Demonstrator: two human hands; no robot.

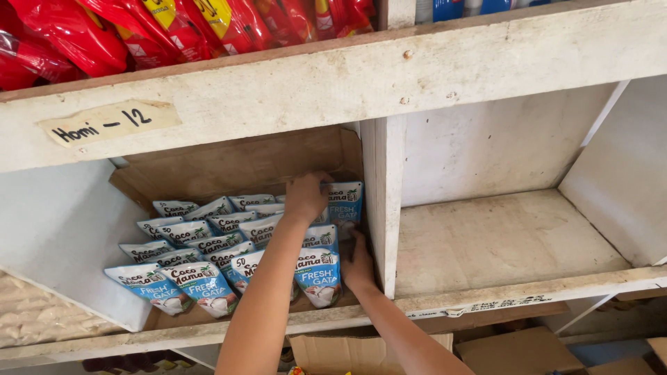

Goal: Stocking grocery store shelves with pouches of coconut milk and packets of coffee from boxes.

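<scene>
Several blue-and-white stand-up pouches (201,281) lie in overlapping rows inside a cardboard-lined shelf compartment (236,163). My left hand (306,198) reaches to the back of the right-hand row, and its fingers curl over the top of a rear pouch (345,201). My right hand (359,262) is lower, wedged between the front right pouch (318,274) and the white wooden divider (382,201). Its fingers point up and press flat against the side of the row.
To the right of the divider is a bare white wooden compartment (500,236). Red snack bags (139,28) fill the shelf above, which carries a paper label (108,123) on its front edge. Cardboard boxes (521,351) sit below the shelf.
</scene>
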